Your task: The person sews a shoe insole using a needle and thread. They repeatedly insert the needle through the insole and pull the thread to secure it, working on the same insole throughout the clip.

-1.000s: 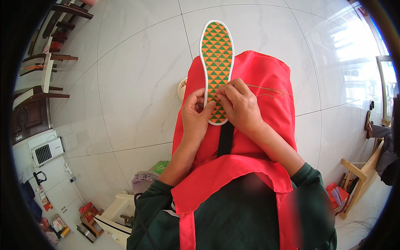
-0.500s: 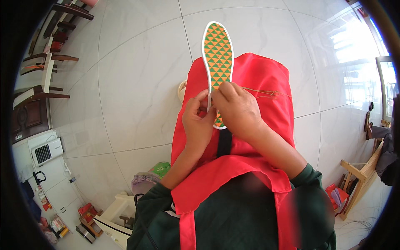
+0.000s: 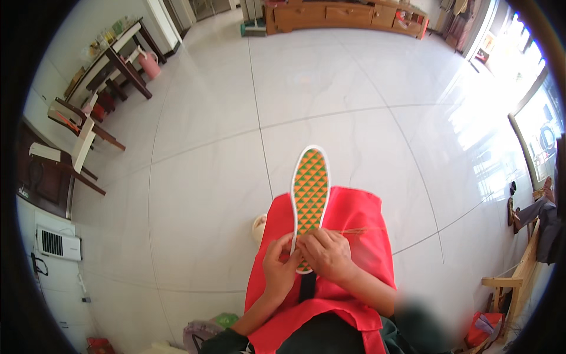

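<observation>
A shoe insole [image 3: 311,186] with a white rim and a pattern of green and orange triangles points away from me above my lap. My left hand [image 3: 278,271] grips its left edge near the heel end, fingers curled behind it. Across the lower part of the insole lies my right hand [image 3: 329,255], its fingers pinched together at the surface; whatever sits between the fingertips is hidden. Thin orange-brown thread [image 3: 355,231] stretches rightward from beside the right hand, over my red apron [image 3: 371,265]. A black strip [image 3: 307,288] shows on the apron below the heel.
Pale tiled floor [image 3: 206,147] surrounds me. Chairs [image 3: 82,144] and a table [image 3: 115,47] stand at the left, with a pink jug [image 3: 149,64]. A wooden cabinet [image 3: 348,17] lines the far wall. Another person's leg [image 3: 533,212] and a wooden bench [image 3: 522,259] are at the right.
The head view has tilted up, so hands and insole appear lower and more of the far room shows. Both hands keep much the same hold on the insole.
</observation>
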Demonstrator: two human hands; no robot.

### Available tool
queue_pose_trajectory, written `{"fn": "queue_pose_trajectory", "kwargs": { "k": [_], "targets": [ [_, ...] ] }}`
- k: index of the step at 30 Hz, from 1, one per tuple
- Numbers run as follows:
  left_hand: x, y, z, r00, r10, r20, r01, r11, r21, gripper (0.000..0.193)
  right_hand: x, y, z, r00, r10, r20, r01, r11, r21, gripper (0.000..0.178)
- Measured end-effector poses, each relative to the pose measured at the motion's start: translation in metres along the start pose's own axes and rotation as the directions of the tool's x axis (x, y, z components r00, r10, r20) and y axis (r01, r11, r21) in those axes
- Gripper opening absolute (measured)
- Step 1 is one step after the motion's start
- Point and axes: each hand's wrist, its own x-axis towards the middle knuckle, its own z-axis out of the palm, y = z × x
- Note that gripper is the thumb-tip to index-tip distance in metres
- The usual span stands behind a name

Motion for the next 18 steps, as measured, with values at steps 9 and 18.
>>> {"fn": "queue_pose_trajectory", "kwargs": {
  "k": [9,18],
  "targets": [
    [0.008,-0.004,-0.011,0.904,0.288,0.316,-0.242,0.954,-0.178,0.032,-0.028,0.048,-0.032,0.782,0.474,0.405,-0.619,0.511,0.597,0.016],
    [0.005,-0.006,-0.011,0.821,0.282,0.497,-0.175,0.952,-0.251,0.028,-0.041,0.038,-0.022,0.747,0.077,0.661,-0.641,-0.181,0.746,0.02]
  ]
}}
